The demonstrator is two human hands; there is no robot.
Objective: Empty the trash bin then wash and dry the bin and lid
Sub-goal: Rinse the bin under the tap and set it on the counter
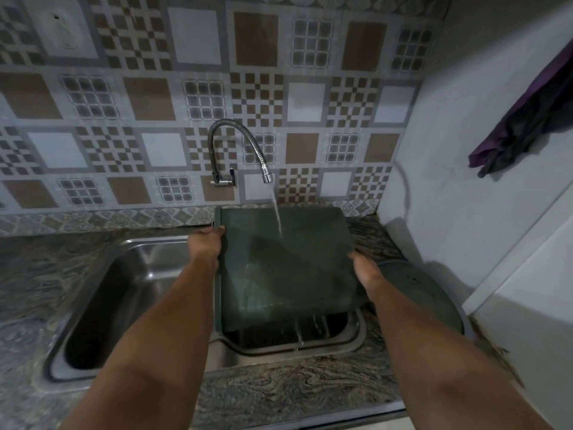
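A dark green trash bin (pixel 288 268) lies on its side over the right part of the steel sink (pixel 136 274), its rimmed mouth toward the left. My left hand (pixel 207 243) grips the bin at its rim, upper left. My right hand (pixel 364 268) holds its right side near the base. Water from the flexible tap (pixel 266 176) runs onto the bin's outer wall and drips off its lower edge into the sink. The round green lid (pixel 424 293) lies on the counter to the right, partly behind my right arm.
A patterned tile wall rises behind the sink. The marbled counter (pixel 294 386) runs along the front. A white wall or cabinet (pixel 496 212) closes in the right side, with a dark purple cloth (pixel 521 131) hanging on it. The tap handle (pixel 223 178) sits on the wall.
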